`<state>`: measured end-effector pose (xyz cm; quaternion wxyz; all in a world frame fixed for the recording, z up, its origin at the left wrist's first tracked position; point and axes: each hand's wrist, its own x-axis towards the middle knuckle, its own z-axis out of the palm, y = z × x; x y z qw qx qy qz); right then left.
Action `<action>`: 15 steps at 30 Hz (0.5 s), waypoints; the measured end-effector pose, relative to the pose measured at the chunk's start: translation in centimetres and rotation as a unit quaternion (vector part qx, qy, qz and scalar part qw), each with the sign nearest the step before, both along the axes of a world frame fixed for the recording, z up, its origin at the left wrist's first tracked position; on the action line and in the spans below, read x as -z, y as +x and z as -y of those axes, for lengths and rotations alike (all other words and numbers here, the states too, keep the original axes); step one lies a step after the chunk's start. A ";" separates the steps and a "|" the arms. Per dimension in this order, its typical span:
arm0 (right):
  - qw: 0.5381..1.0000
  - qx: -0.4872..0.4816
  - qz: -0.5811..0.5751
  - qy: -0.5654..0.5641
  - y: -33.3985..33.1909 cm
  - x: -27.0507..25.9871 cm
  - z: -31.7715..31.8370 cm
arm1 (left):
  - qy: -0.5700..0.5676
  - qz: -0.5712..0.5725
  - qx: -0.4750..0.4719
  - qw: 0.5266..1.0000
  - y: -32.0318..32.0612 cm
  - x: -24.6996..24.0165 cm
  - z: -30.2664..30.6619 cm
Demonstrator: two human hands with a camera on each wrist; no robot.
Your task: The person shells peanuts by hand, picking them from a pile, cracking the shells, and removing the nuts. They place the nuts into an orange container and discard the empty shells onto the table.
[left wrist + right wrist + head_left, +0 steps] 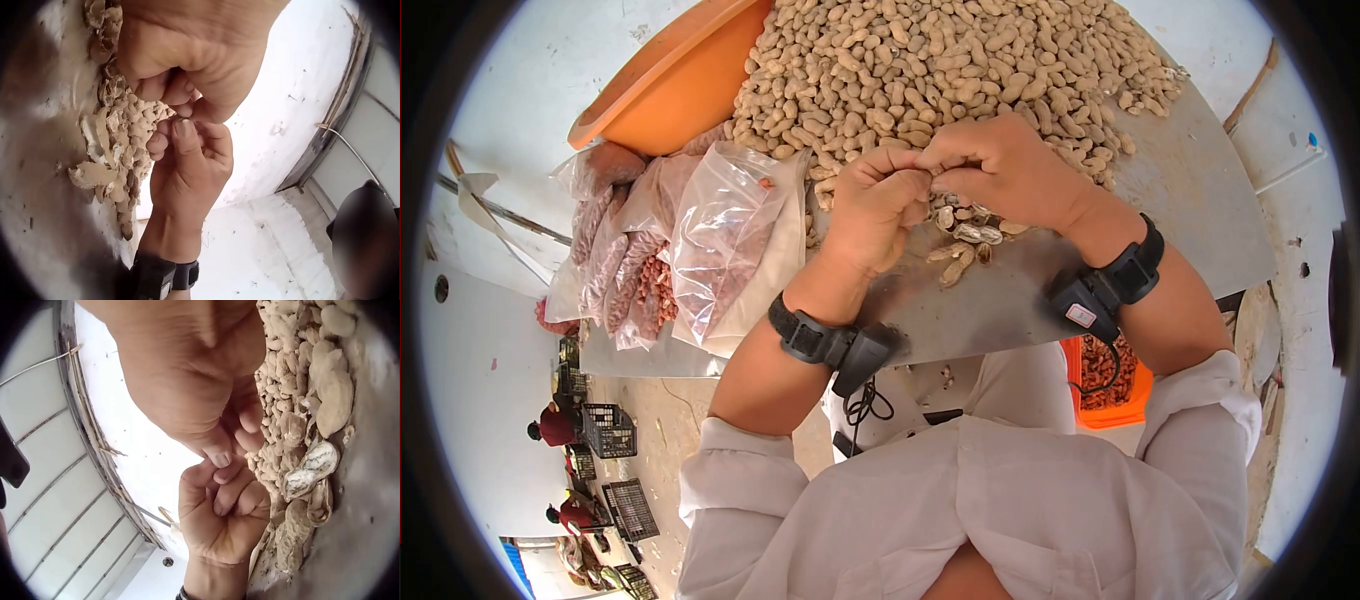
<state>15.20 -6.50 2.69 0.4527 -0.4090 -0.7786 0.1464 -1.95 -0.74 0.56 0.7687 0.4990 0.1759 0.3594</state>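
Closely, left hand (875, 210): fingers curled nearly closed, tips meeting the right's; cannot tell what they grip.
Right hand (1000, 170): equally curled, thumb bent in; any hold hidden.
Peanuts (920, 60): heaped beyond both hands' fingers.
Shells (975, 234): just bodyward of the fingertips.
Bags (720, 240): left of the left fingers.

The right hand (187, 381) is meeting the left hand (228, 519), both curling their fingers; peanuts (281, 381) and open shells (310, 470) are lying on the tabletop (369, 494).
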 end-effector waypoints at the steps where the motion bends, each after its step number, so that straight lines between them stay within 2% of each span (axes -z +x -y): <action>1: 0.997 -0.008 -0.047 -0.066 -0.1 -0.2 0.3 | -0.011 0.006 0.003 1.000 0.0 0.0 0.0; 2: 0.987 -0.017 -0.094 -0.131 -0.2 -0.4 0.4 | -0.022 0.011 0.006 1.000 0.0 -0.1 -0.1; 5: 0.968 -0.047 -0.176 -0.174 -0.3 -0.7 0.5 | -0.062 0.027 0.016 0.998 -0.2 0.0 -0.4; 8: 0.956 -0.054 -0.205 -0.201 -0.2 -0.9 0.5 | -0.095 0.042 0.028 0.994 0.0 -0.2 -0.3; 15: 0.962 -0.083 -0.207 -0.159 0.5 0.0 -0.3 | -0.094 0.088 0.036 0.991 0.4 -0.3 0.0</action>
